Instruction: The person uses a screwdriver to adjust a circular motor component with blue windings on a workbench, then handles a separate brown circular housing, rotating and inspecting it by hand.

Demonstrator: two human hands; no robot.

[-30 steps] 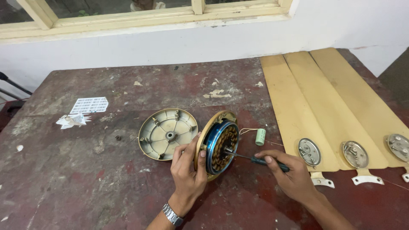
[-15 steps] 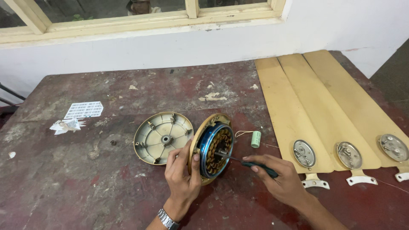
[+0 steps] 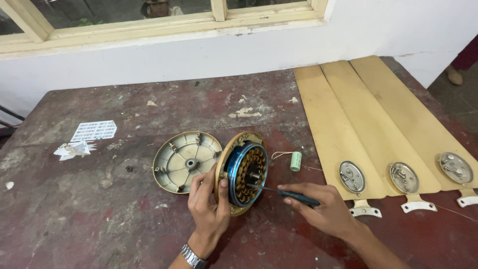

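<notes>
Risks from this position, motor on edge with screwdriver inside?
1. The screwdriver tip sits near the copper windings; a slip could scrape them.
2. The motor stands on edge, steadied only by the left hand; it may roll or tip.
3. The green capacitor lies loose nearby on thin wires, which could snag.

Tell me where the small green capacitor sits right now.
In the head view the green capacitor lies on the table, right of the upright motor, left of the fan blades.
</notes>
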